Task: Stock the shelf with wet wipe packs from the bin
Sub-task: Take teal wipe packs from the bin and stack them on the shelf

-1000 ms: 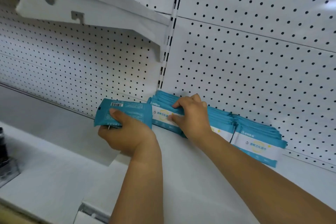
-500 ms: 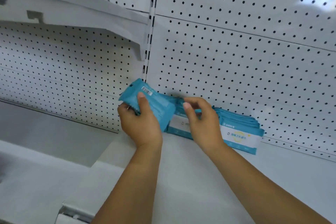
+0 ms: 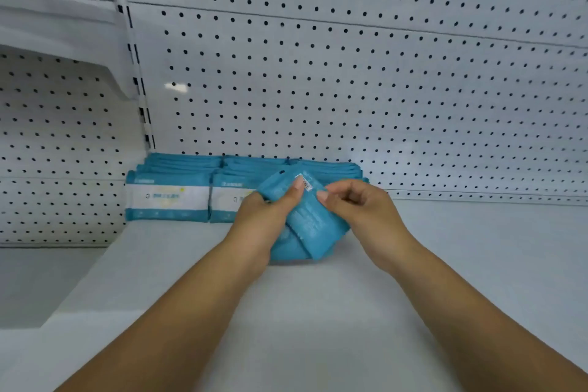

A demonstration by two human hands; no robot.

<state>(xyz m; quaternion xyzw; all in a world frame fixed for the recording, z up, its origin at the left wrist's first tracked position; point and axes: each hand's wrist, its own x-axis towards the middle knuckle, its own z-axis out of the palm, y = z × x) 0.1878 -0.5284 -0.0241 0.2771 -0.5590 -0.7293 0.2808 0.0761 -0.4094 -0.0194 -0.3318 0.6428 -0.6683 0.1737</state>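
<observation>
Against the pegboard (image 3: 350, 89), on a white shelf (image 3: 318, 312), a row of teal wet wipe packs (image 3: 168, 197) stands upright; just in front of the pegboard row, the left hand (image 3: 264, 219) grips a bundle of packs (image 3: 307, 226) while the right hand (image 3: 366, 213) pinches its top edge

The left hand (image 3: 264, 219) keeps its fingers hidden behind the held packs (image 3: 310, 226) it grips, only the thumb showing on top; how many packs make up that bundle cannot be told; the barcode (image 3: 307, 183) on the top one is too small to read; whether the right hand (image 3: 362, 210) pinches the bundle's edge or only nears it is unclear; both hands cover the right end of the row of packs (image 3: 168, 197) on the shelf (image 3: 318, 312), and the row's label print is blurred; both forearms (image 3: 178, 321) run off the bottom edge; the upper shelf (image 3: 54, 29) at left is smeared and cut off.
</observation>
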